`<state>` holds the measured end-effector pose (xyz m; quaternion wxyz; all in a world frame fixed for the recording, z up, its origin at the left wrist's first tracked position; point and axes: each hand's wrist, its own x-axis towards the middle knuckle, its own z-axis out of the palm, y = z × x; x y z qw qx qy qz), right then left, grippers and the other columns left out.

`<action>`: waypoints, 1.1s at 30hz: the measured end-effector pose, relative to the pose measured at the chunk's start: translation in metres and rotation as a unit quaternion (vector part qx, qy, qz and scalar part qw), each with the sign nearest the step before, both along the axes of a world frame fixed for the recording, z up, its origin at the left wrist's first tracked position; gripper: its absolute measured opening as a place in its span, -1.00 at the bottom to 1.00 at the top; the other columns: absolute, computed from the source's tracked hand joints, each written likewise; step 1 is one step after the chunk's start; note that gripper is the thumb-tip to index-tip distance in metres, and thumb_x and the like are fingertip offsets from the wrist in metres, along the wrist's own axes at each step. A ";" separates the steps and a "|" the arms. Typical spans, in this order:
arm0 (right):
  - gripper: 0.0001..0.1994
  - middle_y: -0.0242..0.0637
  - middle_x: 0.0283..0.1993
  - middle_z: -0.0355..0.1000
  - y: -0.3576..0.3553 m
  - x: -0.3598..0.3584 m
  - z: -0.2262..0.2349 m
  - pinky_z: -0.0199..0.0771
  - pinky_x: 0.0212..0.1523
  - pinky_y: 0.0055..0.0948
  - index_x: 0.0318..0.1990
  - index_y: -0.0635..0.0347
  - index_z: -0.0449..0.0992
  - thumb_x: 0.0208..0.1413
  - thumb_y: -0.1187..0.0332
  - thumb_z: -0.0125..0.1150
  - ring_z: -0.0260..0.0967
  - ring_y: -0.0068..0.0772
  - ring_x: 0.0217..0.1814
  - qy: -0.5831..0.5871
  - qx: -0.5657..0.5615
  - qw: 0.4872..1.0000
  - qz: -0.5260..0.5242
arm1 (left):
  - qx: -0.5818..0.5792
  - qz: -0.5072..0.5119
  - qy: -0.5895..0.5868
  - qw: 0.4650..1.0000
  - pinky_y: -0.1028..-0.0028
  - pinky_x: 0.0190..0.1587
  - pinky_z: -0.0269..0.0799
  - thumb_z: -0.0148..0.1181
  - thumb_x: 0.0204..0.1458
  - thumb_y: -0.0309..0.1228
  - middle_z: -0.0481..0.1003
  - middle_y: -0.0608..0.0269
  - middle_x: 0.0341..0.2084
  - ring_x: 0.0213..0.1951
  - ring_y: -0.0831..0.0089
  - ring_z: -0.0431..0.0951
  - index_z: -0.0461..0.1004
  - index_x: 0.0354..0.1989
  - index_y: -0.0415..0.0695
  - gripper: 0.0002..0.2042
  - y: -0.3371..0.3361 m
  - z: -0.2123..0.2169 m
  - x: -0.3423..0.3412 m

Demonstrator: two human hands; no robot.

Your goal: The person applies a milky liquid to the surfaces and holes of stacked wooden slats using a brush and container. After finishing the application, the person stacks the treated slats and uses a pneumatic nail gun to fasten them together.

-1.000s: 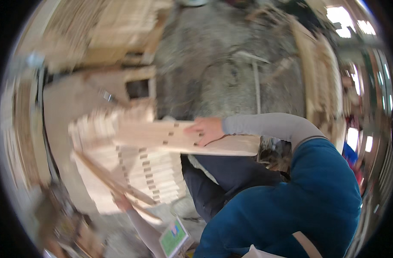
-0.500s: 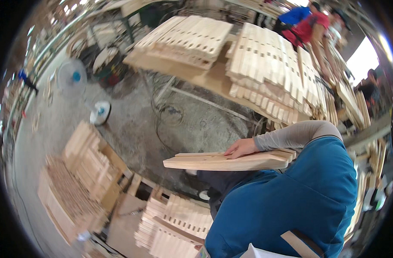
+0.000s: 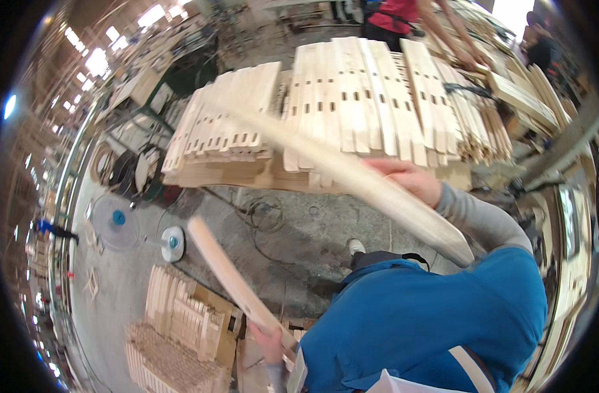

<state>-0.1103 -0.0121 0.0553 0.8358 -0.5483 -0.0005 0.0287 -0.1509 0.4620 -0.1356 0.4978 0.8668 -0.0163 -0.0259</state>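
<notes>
Gripped in the right hand (image 3: pixel 411 180) is a long pale wooden slat (image 3: pixel 352 177), its fingers closed over the top edge; the slat is blurred, and runs from upper left, in front of the stacked pieces, down to a rounded end just above the blue jacket (image 3: pixel 417 327). Clasped in the left hand (image 3: pixel 270 340) is a second wooden slat (image 3: pixel 230 278), held near its lower end, the fingers wrapped round it; it rises up and to the left over the concrete floor (image 3: pixel 293 236), its rounded tip near a small round fan base (image 3: pixel 171 243).

Items recorded about the hands:
- Large stack of slotted wooden pieces (image 3: pixel 378 98), laid side by side on a raised surface, directly behind the right-hand slat.
- Smaller stack of notched wooden pieces (image 3: pixel 227 124), set just left of the large stack and touching it.
- Low piles of short wooden pieces (image 3: pixel 181 321) on the floor, left of the left hand.
- Floor fan (image 3: pixel 116 223), lying left of the round base.
- Dark cable (image 3: pixel 263 216), looped on the floor beneath the stacks.
- Grey sleeve (image 3: pixel 479 219), worn on the right forearm, emerging from the blue jacket.
- Person in a red top (image 3: pixel 394 16), seen at the far side of the large stack, an arm extended over further slats at the right.
</notes>
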 end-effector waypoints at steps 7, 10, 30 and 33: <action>-0.57 -0.35 -0.37 0.41 -0.109 0.081 -0.004 0.33 -0.42 -0.66 0.08 0.25 0.27 0.00 0.39 0.02 0.32 -0.67 -0.44 -0.029 -0.245 0.943 -0.222 | -0.173 -0.192 0.001 0.966 0.39 0.14 0.04 0.05 -0.29 -0.60 0.12 0.05 0.06 0.10 0.29 0.15 -0.10 0.18 -0.31 -0.26 -0.149 0.127 0.156; -0.56 -0.37 -0.36 0.41 -0.142 0.143 -0.021 0.31 -0.38 -0.67 0.05 0.24 0.31 -0.05 0.35 0.11 0.30 -0.70 -0.38 -0.005 -0.274 0.920 -0.281 | -0.207 -0.251 -0.009 0.946 0.42 0.16 0.00 0.05 -0.28 -0.56 0.13 0.05 0.07 0.13 0.32 0.12 -0.08 0.17 -0.32 -0.28 -0.215 0.139 0.211; -0.43 0.02 -0.10 0.30 -0.097 0.199 -0.043 0.34 -0.16 -0.21 0.04 0.11 0.28 -0.10 0.00 0.10 0.32 -0.05 -0.09 0.173 -0.721 0.592 -0.317 | 0.016 -0.333 -0.134 0.933 0.16 0.02 0.15 0.03 -0.07 -0.10 0.28 -0.28 -0.15 -0.08 -0.12 0.28 0.10 -0.04 -0.43 -0.39 -0.462 0.117 0.361; -0.55 0.01 -0.26 0.37 -0.108 0.192 -0.051 0.32 -0.25 -0.13 -0.09 0.23 0.32 -0.02 0.06 0.03 0.33 0.01 -0.19 0.140 -0.714 0.610 -0.312 | -0.051 -0.436 -0.256 0.861 0.15 0.05 0.05 0.08 -0.08 -0.10 0.27 -0.19 -0.11 -0.03 -0.02 0.24 0.18 -0.03 -0.35 -0.42 -0.451 0.113 0.348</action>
